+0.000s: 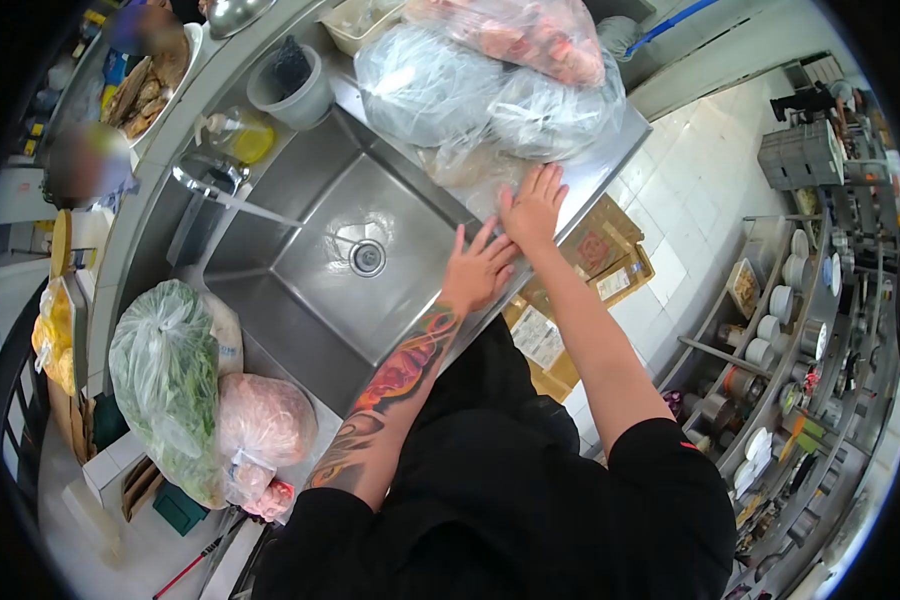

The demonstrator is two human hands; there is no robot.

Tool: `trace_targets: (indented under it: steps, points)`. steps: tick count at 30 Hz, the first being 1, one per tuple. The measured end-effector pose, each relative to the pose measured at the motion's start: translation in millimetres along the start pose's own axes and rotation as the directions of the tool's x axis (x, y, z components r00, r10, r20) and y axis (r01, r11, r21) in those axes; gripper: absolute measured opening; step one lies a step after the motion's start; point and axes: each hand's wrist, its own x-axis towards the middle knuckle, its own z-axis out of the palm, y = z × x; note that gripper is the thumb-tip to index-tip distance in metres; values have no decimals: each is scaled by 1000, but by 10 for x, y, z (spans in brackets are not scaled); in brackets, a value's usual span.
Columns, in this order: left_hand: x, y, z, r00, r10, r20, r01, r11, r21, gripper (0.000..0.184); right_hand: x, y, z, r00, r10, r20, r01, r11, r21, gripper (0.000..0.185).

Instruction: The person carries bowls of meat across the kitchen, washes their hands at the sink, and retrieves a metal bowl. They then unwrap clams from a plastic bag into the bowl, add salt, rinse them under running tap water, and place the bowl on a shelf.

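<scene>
My left hand [478, 270] is over the near right edge of the steel sink [310, 270], fingers spread, holding nothing. Just to its right, my right hand [533, 212] lies with extended fingers at the sink's rim, beside a clear plastic bag [480, 170]. The fingertips are close to the bag; whether they touch it I cannot tell. Water runs from the faucet [208, 178] toward the drain [367, 258]. Large full bags [425, 85] and a bag of reddish meat [530, 40] sit beyond my hands.
Bags of leafy greens [165, 375] and pink meat [262, 420] stand left of the sink. A yellow liquid bottle [242, 138] and a plastic tub [290, 95] are behind it. Cardboard boxes [540, 340] lie below; dish shelves [735, 350] stand right. Blurred people are at upper left.
</scene>
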Motion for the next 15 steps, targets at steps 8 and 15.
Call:
trace_targets:
  steps: [8,15]
  points:
    - [-1417,-1578,-74,839,-544,-14,543,839,-35,59,-490,-1915,354,947,-249,203,120,859,498,71]
    - [-1361,-2075,-1353,493,-837,237,217,-145,-965,57,-303,-3633,-18,673,-264,691,-712,26,702,44]
